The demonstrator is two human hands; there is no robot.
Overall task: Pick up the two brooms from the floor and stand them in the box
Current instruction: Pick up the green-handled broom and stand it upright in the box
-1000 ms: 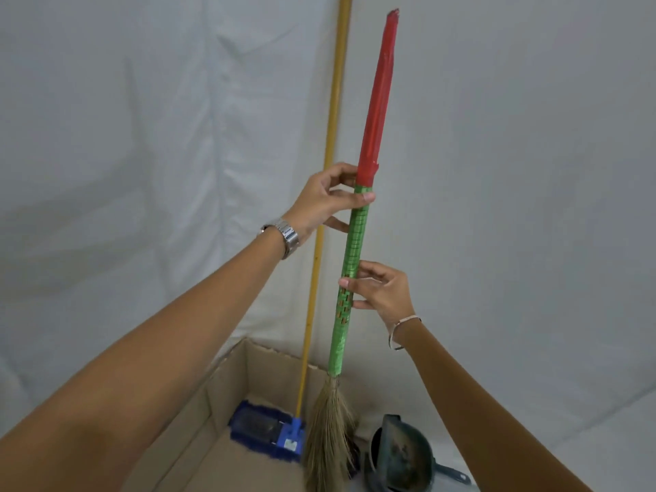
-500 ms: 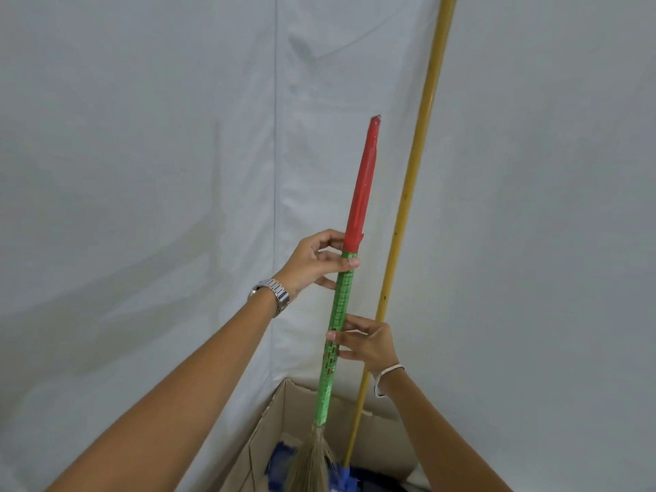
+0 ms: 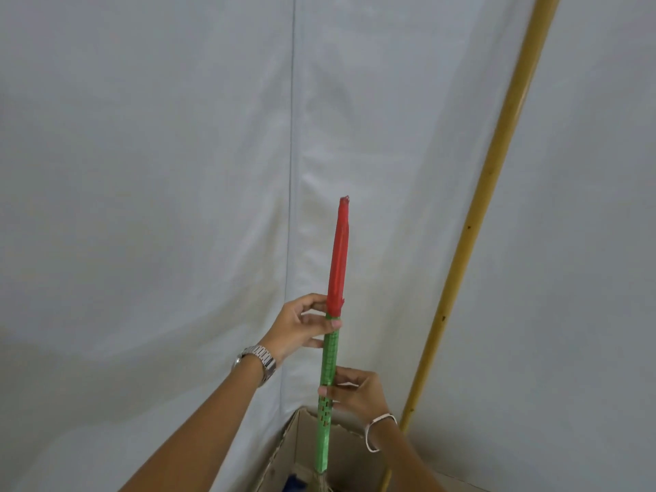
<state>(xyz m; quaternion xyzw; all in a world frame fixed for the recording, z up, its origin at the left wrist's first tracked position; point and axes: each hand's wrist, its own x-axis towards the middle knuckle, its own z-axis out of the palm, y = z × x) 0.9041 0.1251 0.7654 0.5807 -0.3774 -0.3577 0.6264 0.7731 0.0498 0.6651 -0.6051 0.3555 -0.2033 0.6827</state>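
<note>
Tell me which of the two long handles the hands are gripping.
The red-and-green broom handle, held by the left hand and right hand. The plain yellow pole leans untouched to its right.

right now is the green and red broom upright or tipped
Near upright: the broom runs almost vertically down into the box, held by both hands.

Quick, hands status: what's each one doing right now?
Left hand: closed on the broom, just below its red sleeve.
Right hand: closed on the same broom, lower down.

Broom [image 3: 328, 385] stands upright in box [image 3: 284, 452]; pole [image 3: 486, 214] leans right of broom, its foot also in the box.
</note>
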